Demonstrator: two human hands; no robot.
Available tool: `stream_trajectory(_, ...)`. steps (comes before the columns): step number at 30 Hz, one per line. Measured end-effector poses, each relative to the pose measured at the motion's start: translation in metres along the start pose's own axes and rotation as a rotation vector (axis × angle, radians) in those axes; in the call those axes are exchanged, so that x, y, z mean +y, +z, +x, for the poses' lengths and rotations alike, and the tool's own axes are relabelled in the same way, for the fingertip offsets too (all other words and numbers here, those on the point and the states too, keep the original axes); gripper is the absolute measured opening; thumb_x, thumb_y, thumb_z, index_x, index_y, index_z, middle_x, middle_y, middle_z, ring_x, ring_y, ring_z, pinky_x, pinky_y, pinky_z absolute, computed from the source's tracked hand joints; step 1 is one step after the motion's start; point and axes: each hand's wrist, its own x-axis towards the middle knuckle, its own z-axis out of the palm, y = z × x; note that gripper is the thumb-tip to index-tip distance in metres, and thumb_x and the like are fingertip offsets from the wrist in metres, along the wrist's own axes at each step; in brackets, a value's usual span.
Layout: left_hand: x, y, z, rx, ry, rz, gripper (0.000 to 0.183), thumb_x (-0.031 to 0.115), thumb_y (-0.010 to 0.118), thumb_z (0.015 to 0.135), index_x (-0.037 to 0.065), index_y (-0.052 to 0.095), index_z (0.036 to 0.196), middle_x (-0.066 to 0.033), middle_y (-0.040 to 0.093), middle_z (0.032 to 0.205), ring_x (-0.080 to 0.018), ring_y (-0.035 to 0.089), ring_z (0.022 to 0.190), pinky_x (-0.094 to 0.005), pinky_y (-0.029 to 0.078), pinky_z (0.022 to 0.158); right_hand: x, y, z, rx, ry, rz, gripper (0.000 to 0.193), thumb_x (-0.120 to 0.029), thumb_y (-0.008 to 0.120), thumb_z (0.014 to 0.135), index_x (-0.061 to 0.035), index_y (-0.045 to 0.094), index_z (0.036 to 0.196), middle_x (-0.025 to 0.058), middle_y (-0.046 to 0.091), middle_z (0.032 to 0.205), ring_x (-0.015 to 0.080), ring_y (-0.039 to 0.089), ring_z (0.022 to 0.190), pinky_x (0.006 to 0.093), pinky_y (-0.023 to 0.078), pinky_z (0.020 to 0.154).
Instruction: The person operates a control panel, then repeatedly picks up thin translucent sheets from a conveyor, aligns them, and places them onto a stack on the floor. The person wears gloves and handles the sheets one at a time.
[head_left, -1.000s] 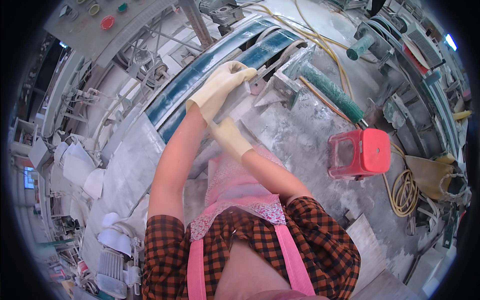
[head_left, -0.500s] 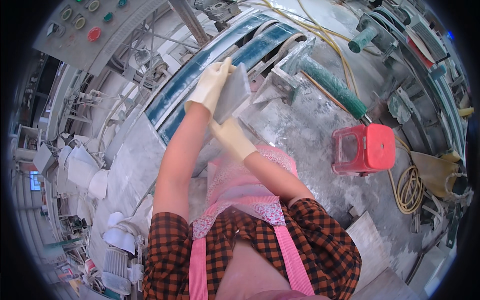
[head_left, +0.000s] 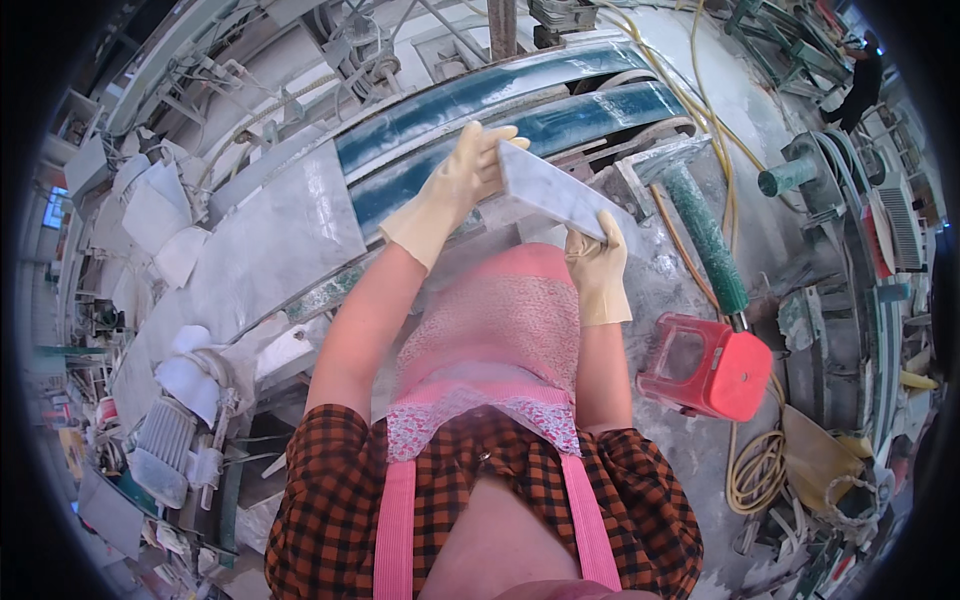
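A flat grey-white marble tile is held up at a tilt in front of me, gripped at both ends. My left hand, in a cream rubber glove, grips the tile's left end, its fingertips at the upper corner. On the tile's right end my right hand, gloved alike, is closed, with fingers over the near face. Behind the tile run two blue conveyor belts of a dusty machine. My pink apron lies just below the tile.
To my right stands a red plastic stool, with a coiled yellow hose past it. A green cylinder juts from the machine toward the stool. A grey slab surface lies at left, a motor below it. Another person is far right.
The tile has moved right and swung round, now showing a broad face. My right hand has shifted right to the tile's other end. The view has turned left.
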Motion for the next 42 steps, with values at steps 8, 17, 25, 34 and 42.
stream_trajectory(8, -0.018, 0.021, 0.024, -0.036, -0.074, -0.066, 0.092, 0.063, 0.059, 0.098, -0.004, 0.036, 0.158, -0.0188, 0.054, 0.152, -0.0284, 0.054, 0.14, -0.0441, 0.039, 0.119, -0.019, -0.007, -0.023, 0.008, 0.021, 0.308, 0.034, -0.015, 0.05, 0.105, 0.005, 0.058, 0.131, 0.0178, 0.07, 0.13, 0.0321, 0.071, 0.116, 0.0426, 0.065, 0.09)
stream_trajectory(17, -0.018, 0.021, 0.03, -0.139, 0.025, 0.149, 0.081, 0.029, 0.086, 0.086, -0.004, 0.046, 0.149, -0.0158, 0.061, 0.142, -0.0222, 0.06, 0.13, -0.0357, 0.043, 0.112, -0.029, -0.002, -0.024, 0.088, 0.073, 0.404, 0.031, -0.013, 0.049, 0.105, 0.0041, 0.06, 0.129, 0.0173, 0.072, 0.125, 0.0316, 0.073, 0.113, 0.0449, 0.068, 0.087)
stream_trajectory(25, -0.016, 0.003, 0.007, 0.174, -0.045, 0.067, 0.021, 0.018, 0.076, 0.096, 0.001, 0.071, 0.107, -0.0112, 0.076, 0.11, -0.0192, 0.073, 0.099, -0.0354, 0.058, 0.092, -0.004, 0.034, 0.009, 0.327, -0.047, 0.051, 0.035, -0.013, 0.059, 0.103, 0.0043, 0.059, 0.134, 0.019, 0.068, 0.132, 0.0335, 0.069, 0.119, 0.0443, 0.06, 0.098)
stream_trajectory(34, -0.042, -0.041, -0.049, 0.058, -0.227, -0.117, 0.041, 0.035, 0.056, 0.108, -0.001, 0.072, 0.119, -0.0129, 0.078, 0.108, -0.0179, 0.075, 0.091, -0.0317, 0.061, 0.082, -0.007, 0.117, 0.018, 0.116, 0.148, -0.63, 0.034, -0.015, 0.068, 0.099, 0.0091, 0.066, 0.123, 0.0145, 0.074, 0.107, 0.0226, 0.074, 0.091, 0.0354, 0.061, 0.079)
stream_trajectory(42, -0.059, -0.043, -0.078, 0.159, -0.128, -0.207, 0.048, 0.036, 0.059, 0.106, -0.003, 0.062, 0.135, -0.0099, 0.071, 0.122, -0.0175, 0.067, 0.11, -0.033, 0.052, 0.098, 0.049, 0.136, 0.026, -0.054, 0.157, -0.984, 0.029, -0.019, 0.071, 0.098, 0.0048, 0.071, 0.114, 0.0076, 0.074, 0.102, 0.0123, 0.069, 0.087, 0.0299, 0.055, 0.075)
